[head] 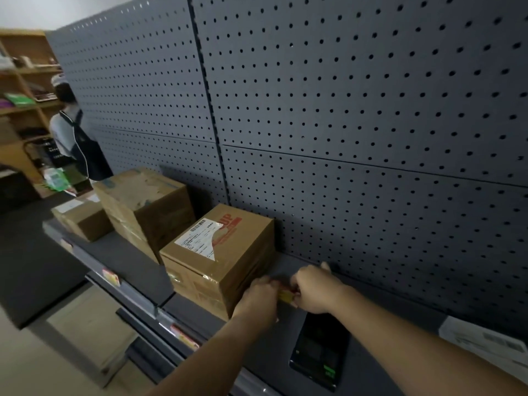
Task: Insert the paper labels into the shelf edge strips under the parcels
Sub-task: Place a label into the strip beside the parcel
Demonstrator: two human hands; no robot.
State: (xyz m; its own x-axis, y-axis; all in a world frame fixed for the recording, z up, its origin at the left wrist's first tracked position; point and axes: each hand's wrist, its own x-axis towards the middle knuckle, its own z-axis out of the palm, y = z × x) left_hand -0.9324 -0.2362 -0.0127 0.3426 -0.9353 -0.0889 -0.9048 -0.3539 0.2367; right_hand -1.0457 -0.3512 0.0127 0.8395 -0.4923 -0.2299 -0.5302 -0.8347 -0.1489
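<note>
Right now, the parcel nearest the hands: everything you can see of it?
The parcel is a brown cardboard box, sealed with clear tape, standing upright on the dark shelf. A white shipping label with a barcode lies on its top, partly covering red print. The taller parcel stands close by on its left. The left hand overlaps its near right corner; contact cannot be told.

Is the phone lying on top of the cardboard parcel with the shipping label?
No, the phone lies flat on the dark shelf, to the right of that cardboard parcel, near the right hand.
</note>
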